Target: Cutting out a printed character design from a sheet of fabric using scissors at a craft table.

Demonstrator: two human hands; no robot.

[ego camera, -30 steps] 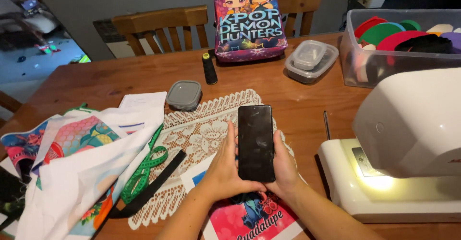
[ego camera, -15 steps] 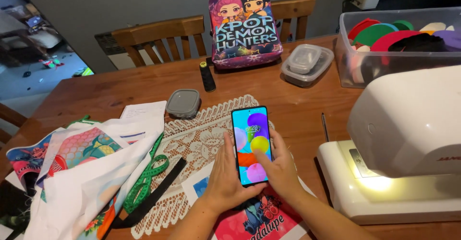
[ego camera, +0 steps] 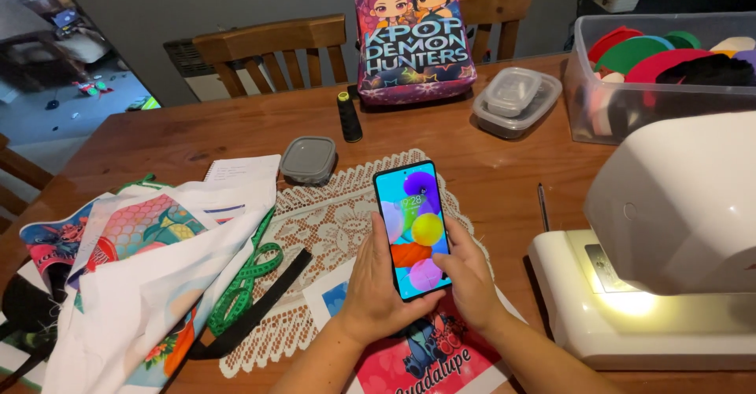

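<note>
The phone (ego camera: 412, 229) screen, dark a second ago, is now glowing with coloured circles, and both hands are sitting a little lower in the view than before. The left hand (ego camera: 376, 286) is cupping the phone's lower left edge and back, fingers wrapped closed around it. The right hand (ego camera: 470, 274) is bracing the lower right edge, its thumb lying over the bottom of the screen; it too is closed on the phone. The phone is being held upright and tilted toward the person, above the wooden table (ego camera: 504, 177).

Directly beneath the grip a white lace doily (ego camera: 331, 221) is lying, with a pink printed sheet (ego camera: 421, 358) just under the wrists. Left of the grip a green measuring tape (ego camera: 248, 276) is crossing a black strap (ego camera: 260, 307) beside a heap of printed fabric (ego camera: 142, 284). Beyond the grip a grey lidded tub (ego camera: 308, 160), a black thread spool (ego camera: 348, 116) and a colourful backpack (ego camera: 413, 35) are standing. Right of the grip a white sewing machine (ego camera: 669, 236) is shining its lamp, a pen (ego camera: 542, 206) lying between.
</note>
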